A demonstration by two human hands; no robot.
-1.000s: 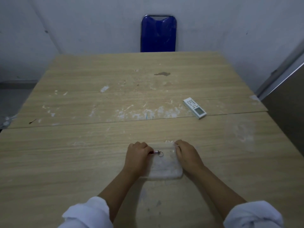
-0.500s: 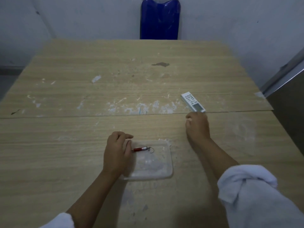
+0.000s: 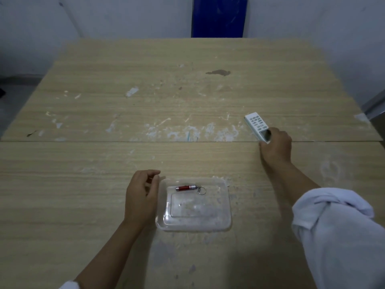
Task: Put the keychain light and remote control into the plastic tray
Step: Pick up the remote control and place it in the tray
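Observation:
A clear plastic tray (image 3: 226, 220) lies on the wooden table near me. Inside it, along its far side, rests the red and silver keychain light (image 3: 186, 188) with its ring to the right. My left hand (image 3: 141, 197) hovers just left of the tray, fingers loosely curled, holding nothing. The white remote control (image 3: 255, 124) lies at the right, by the seam between the two tabletops. My right hand (image 3: 275, 148) grips its near end; the button end points away from me.
The table (image 3: 104, 163) is worn, with white scuffs and a dark stain at the far middle. A blue chair back (image 3: 217, 16) stands behind the far edge. A grey panel is at the right edge of the view.
My left hand let go of the keychain light, which now lies in the tray, and drew back to the left. My right hand left the tray, reached far right and closed on the remote.

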